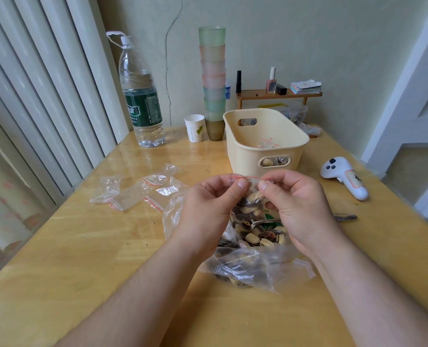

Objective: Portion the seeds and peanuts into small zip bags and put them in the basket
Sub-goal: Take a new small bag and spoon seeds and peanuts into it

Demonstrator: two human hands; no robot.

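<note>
Your left hand (207, 196) and right hand (293, 196) pinch the red-striped top of a filled zip bag (251, 204), held above the big bag of seeds and peanuts (255, 249) on the wooden table (82, 246). The basket (265, 139) sits just behind, vertical blinds (45, 96) on your left.

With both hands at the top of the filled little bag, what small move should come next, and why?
Probably press the red zip strip shut along its length: the left hand and right hand pinch the small zip bag, already holding peanuts and seeds, at its top. The basket comes after.
</note>
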